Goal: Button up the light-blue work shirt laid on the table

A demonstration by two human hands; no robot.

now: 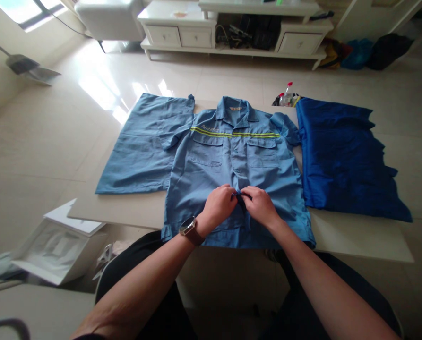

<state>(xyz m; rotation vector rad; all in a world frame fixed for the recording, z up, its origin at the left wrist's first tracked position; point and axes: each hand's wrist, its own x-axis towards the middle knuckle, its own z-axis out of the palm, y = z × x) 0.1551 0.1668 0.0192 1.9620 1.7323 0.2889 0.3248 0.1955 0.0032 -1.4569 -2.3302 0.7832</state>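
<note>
A blue short-sleeved work shirt [207, 184] lies spread on the table, collar away from me, with a yellow stripe across the chest and two flap pockets. My left hand [220, 204], with a watch [188, 226] on its wrist, pinches the shirt's front placket low on the body. Close beside it, my right hand [258, 204] pinches the same placket, and the fabric between the hands is lifted a little. Whether a button is between the fingertips is hidden.
Folded light-blue cloth [136, 151] lies left of the shirt, darker blue fabric [341, 160] to the right. The pale table [366, 241] has its near edge by my knees. A white open box [58, 245] stands at lower left, plastic bottles [287, 97] beyond the table.
</note>
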